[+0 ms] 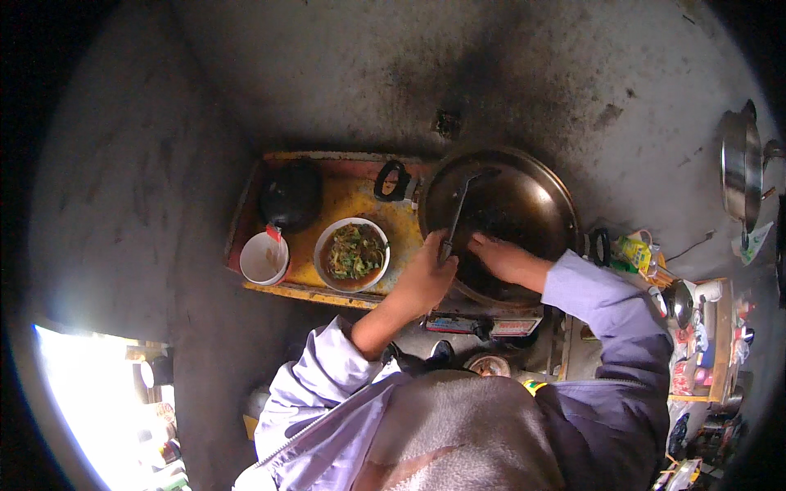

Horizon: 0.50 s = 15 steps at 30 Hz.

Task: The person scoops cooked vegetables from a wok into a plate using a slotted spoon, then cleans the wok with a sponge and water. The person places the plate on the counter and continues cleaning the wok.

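My left hand (425,274) is closed around the handle of a long-handled cooking utensil (458,210), whose far end reaches into a big metal wok (552,195). Over the near part of the wok is my right hand (496,256), its fingers pointing to the utensil; whether it holds anything is too dark to tell. Left of my left hand, a white bowl (317,261) of chopped greens in brown broth (353,253) stands on a worn yellow stove top (402,236). A second white bowl (247,261) with a residue inside stands farther left, a red-and-white packet (274,233) at its rim.
A dark round pot or lid (290,195) lies at the stove's back left. Behind rises a stained wall (381,92). Pans (740,166) hang at the far right, above a wooden shelf (723,344) with packets and containers. A bowl (489,364) stands below, near my feet.
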Tool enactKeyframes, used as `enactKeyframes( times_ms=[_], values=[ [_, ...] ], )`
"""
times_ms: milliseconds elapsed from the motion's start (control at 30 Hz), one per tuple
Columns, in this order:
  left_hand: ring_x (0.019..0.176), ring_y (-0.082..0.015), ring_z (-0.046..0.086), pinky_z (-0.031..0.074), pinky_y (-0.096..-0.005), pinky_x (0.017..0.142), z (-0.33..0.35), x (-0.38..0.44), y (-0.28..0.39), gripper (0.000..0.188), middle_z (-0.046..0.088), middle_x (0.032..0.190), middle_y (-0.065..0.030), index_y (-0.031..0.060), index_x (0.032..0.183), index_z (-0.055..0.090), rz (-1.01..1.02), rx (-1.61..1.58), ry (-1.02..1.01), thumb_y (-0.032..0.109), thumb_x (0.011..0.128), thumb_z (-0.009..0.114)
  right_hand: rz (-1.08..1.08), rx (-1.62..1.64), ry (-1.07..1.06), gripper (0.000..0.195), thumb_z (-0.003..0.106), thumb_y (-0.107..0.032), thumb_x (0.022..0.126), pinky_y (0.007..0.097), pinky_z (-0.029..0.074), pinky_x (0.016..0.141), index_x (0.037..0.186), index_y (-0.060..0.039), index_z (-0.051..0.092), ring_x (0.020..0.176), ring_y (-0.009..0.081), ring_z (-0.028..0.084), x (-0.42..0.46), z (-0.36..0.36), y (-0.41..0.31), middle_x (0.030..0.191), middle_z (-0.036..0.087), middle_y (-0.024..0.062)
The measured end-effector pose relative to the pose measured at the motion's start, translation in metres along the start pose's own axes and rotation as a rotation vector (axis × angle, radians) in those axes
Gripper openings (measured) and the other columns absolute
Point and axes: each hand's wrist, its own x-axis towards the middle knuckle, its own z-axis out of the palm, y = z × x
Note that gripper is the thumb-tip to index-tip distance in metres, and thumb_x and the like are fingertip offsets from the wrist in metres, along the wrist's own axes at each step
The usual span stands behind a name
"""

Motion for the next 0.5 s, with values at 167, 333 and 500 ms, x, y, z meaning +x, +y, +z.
enactKeyframes(
  times_ms=[167,333,500],
  values=[
    [0.074,-0.0059,0.043,0.040,-0.0201,0.060,-0.009,0.006,-0.015,0.040,0.054,0.096,-0.0064,0.0017,0.133,0.038,0.325,0.094,0.087,0.010,0.095,0.050,0.038,-0.119,0.332,0.030,0.049,-0.005,0.088,0.0444,0.048,0.086,0.117,0.0016,0.049,0.104,0.0399,0.055,0.059,-0.005,0.049,0.115,0.051,0.0222],
    [0.059,-0.0043,0.040,0.036,-0.0207,0.050,-0.039,-0.011,0.015,0.039,0.051,0.082,-0.0005,0.0028,0.133,0.038,0.046,-0.147,-0.011,0.009,0.096,0.049,-0.117,-0.285,-0.050,0.035,0.046,-0.008,0.089,0.0424,0.051,0.088,0.124,-0.0104,0.050,0.110,0.0339,0.056,0.048,-0.054,0.011,0.130,0.048,0.0156],
    [0.055,-0.0050,0.040,0.033,-0.0225,0.048,-0.051,-0.011,0.020,0.042,0.046,0.076,0.0013,0.0043,0.135,0.036,0.026,-0.187,-0.013,0.009,0.095,0.049,-0.673,-0.570,-0.067,0.026,0.051,-0.016,0.086,0.0349,0.048,0.090,0.111,-0.0155,0.055,0.113,0.0239,0.054,0.094,-0.059,0.011,0.114,0.054,0.0045]
  ],
)
